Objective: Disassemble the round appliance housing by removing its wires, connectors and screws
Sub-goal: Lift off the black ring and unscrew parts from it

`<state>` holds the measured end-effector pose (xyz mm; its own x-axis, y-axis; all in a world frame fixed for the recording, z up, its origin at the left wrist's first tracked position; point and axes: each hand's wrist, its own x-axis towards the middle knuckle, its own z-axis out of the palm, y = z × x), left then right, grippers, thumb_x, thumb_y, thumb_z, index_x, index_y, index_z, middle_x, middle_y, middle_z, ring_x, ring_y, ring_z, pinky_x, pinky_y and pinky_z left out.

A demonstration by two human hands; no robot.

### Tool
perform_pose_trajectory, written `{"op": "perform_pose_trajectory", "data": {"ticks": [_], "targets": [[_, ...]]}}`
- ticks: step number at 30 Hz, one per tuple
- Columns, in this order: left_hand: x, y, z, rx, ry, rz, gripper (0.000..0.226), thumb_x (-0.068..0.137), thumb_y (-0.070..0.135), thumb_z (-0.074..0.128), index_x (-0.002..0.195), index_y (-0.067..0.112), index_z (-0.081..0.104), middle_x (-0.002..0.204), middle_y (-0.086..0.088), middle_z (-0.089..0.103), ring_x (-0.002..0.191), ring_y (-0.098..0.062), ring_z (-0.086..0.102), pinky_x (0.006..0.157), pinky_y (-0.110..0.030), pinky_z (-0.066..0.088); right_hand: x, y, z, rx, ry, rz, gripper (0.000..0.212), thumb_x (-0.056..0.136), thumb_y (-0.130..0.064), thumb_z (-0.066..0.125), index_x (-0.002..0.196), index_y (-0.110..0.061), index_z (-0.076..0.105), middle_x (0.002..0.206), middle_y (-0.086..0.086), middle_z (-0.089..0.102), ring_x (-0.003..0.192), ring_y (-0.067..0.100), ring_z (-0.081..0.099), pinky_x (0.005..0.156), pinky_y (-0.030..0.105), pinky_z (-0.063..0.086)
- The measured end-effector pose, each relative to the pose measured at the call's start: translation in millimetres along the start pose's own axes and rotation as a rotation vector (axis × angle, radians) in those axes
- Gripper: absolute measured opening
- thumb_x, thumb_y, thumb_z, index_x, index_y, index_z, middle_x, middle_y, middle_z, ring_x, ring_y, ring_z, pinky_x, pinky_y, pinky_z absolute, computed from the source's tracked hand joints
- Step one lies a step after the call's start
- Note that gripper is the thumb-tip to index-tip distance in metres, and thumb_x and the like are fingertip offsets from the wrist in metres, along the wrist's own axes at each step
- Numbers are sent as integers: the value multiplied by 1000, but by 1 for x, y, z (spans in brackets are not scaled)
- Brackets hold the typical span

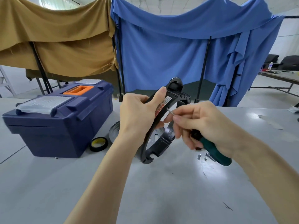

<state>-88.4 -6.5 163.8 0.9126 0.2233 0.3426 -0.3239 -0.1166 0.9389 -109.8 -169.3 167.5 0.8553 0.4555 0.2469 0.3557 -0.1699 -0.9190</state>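
The round black appliance housing (pixel 161 139) stands on edge on the grey table, its lower rim touching the surface. My left hand (pixel 139 112) grips its upper rim, thumb lying along the labelled outer face. My right hand (pixel 202 125) holds a screwdriver with a green and black handle (pixel 215 151). Its thin metal shaft (pixel 170 111) points at the housing's side just right of the red and white label (pixel 163 104). A few loose screws (pixel 204 156) lie on the table under my right hand.
A navy toolbox (pixel 56 122) with an orange handle sits at the left. A roll of black tape (pixel 98 143) and a round metal plate (pixel 114 131) lie beside it. Tan and blue cloths hang behind the table (pixel 161 191).
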Motion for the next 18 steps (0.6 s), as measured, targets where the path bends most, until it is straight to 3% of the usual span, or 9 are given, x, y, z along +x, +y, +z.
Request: {"op": "perform_pose_trajectory", "data": {"ticks": [4, 7, 12, 15, 18], "targets": [[-2, 13, -6, 5, -74, -52, 51, 82, 51, 71, 66, 3, 71, 56, -9, 70, 44, -26, 68, 37, -23, 49, 2, -16, -4, -46, -37, 19, 20, 99, -14, 53, 90, -2, 66, 48, 10, 49, 26, 12, 27, 40, 24, 20], [-4, 13, -6, 58, -133, -59, 52, 75, 59, 73, 59, 9, 70, 58, -7, 71, 50, -25, 70, 39, -24, 51, 1, -17, -1, -80, 1, 25, 25, 102, -19, 49, 92, -4, 66, 43, 8, 44, 26, 12, 21, 38, 22, 17], [-3, 11, -4, 248, -87, 119, 53, 63, 61, 79, 60, 10, 69, 52, -4, 68, 47, -17, 69, 38, -33, 55, 2, -6, -1, -81, 74, 6, 27, 102, -17, 47, 90, -11, 69, 37, 2, 37, 27, 12, 19, 37, 20, 18], [-1, 13, 0, 277, -92, 170, 45, 74, 54, 75, 65, 10, 71, 52, -1, 69, 47, -15, 68, 37, -33, 54, 5, 1, 3, -149, 128, -92, 27, 103, -21, 46, 90, -20, 70, 38, -9, 37, 32, 9, 25, 35, 17, 25], [0, 14, 2, 230, -91, 208, 46, 80, 48, 73, 64, 5, 70, 53, -5, 68, 48, -16, 69, 39, -44, 55, 7, 9, 7, -142, 147, -168, 26, 102, -29, 46, 94, -28, 70, 42, -6, 32, 35, 15, 23, 35, 20, 23]]}}
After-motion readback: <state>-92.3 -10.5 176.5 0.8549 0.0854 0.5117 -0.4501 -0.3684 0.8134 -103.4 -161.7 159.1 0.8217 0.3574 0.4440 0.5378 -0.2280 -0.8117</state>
